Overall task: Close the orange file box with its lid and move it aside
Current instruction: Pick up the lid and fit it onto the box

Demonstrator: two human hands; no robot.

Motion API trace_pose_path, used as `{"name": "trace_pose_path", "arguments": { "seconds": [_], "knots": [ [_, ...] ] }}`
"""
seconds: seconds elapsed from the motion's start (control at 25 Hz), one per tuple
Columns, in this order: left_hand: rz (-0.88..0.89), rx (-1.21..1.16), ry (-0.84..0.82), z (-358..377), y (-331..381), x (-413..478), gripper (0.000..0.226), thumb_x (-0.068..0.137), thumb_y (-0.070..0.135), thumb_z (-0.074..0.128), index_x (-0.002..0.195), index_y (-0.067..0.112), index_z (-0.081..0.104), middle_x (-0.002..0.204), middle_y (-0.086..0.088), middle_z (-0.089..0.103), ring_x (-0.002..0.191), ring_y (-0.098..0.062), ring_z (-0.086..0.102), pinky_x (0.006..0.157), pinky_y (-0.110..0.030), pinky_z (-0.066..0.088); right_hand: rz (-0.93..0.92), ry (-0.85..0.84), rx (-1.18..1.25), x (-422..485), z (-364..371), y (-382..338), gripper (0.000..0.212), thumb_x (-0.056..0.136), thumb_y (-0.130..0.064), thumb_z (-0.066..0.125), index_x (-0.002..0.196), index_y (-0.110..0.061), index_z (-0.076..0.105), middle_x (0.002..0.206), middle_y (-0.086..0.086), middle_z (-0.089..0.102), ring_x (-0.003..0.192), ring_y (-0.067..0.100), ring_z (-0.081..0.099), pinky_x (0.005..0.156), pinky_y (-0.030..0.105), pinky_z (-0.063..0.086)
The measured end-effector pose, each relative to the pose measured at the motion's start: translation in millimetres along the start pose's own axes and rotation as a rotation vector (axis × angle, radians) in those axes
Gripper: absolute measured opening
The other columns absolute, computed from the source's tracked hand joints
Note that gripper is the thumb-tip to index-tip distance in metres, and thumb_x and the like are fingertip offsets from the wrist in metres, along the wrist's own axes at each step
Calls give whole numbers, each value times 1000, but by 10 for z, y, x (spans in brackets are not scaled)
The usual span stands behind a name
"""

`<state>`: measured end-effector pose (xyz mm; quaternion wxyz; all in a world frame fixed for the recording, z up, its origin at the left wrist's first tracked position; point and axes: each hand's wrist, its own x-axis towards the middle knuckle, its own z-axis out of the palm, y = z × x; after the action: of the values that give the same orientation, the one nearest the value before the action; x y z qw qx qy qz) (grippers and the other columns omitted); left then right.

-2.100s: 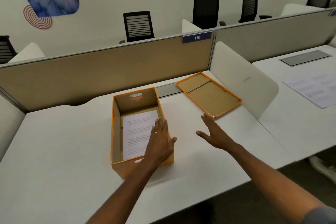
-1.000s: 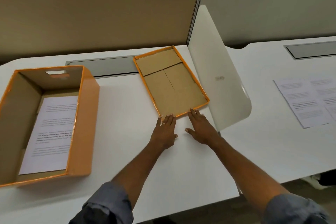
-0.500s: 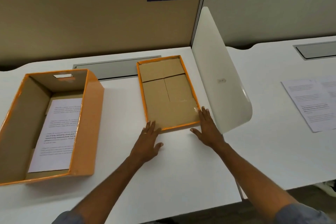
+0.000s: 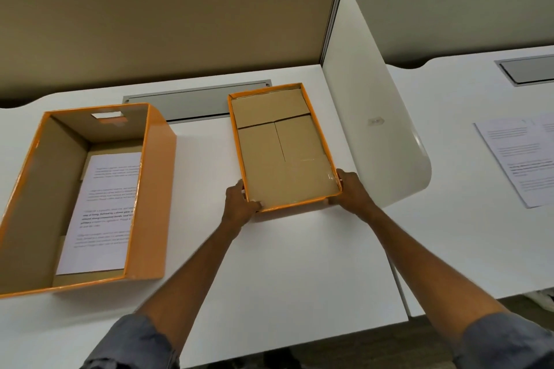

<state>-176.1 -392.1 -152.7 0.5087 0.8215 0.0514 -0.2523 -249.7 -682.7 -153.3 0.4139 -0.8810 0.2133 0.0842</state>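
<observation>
The orange file box [image 4: 151, 201] stands open on the left of the white desk, with a printed sheet [image 4: 105, 207] lying flat inside. Its orange lid [image 4: 281, 153] lies upside down in the middle of the desk, brown cardboard inside facing up. My left hand [image 4: 239, 207] grips the lid's near left corner. My right hand [image 4: 350, 192] grips its near right corner. The near edge of the lid looks slightly raised off the desk.
A white curved divider [image 4: 377, 117] stands right beside the lid. A tan partition [image 4: 150, 24] with the sign 110 closes the back. A grey cable flap [image 4: 195, 102] sits behind the lid. Papers [image 4: 518, 159] lie on the neighbouring desk at right.
Both hands went from lying flat on the desk at the lid's near edge to gripping its two near corners. The view has moved closer.
</observation>
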Motion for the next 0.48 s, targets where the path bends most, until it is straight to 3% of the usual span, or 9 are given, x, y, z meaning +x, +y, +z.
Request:
{"name": "trace_pose_path", "arguments": {
  "seconds": [0.12, 0.2, 0.24, 0.36, 0.48],
  "knots": [
    [126, 44, -5, -164, 53, -207, 70, 62, 0, 89, 126, 6, 60, 101, 1, 66, 97, -25, 66, 78, -30, 59, -60, -44, 25, -108, -24, -88, 58, 57, -4, 90, 108, 4, 63, 98, 19, 70, 86, 35, 71, 70, 51, 61],
    [194, 84, -31, -283, 53, -328, 72, 60, 3, 93, 124, 4, 60, 96, 12, 59, 87, -11, 62, 68, -11, 50, -79, -48, 21, -244, -32, -171, 65, 59, -4, 93, 116, 2, 63, 104, 17, 71, 93, 31, 70, 77, 46, 61],
    [220, 93, -55, -352, 30, -379, 76, 58, 8, 95, 125, 6, 59, 100, 10, 58, 89, -9, 61, 67, -6, 47, -83, -49, 22, -327, -42, -221, 67, 60, -4, 93, 119, 1, 62, 107, 16, 71, 96, 30, 70, 79, 43, 60],
    [234, 118, -107, -547, -107, -514, 97, 52, 26, 99, 136, 15, 51, 131, -10, 47, 109, -20, 56, 77, -16, 55, -112, -37, 32, -633, -25, -392, 69, 61, -7, 93, 122, -4, 61, 109, 11, 69, 100, 26, 69, 78, 34, 56],
    [261, 140, -122, -756, -122, -755, 105, 54, 24, 98, 144, 14, 43, 136, -11, 38, 118, -21, 48, 98, -38, 53, -129, 10, 113, -1098, 34, -688, 61, 67, -4, 90, 121, -6, 60, 103, -4, 64, 97, 6, 64, 79, 27, 54]
  ]
}}
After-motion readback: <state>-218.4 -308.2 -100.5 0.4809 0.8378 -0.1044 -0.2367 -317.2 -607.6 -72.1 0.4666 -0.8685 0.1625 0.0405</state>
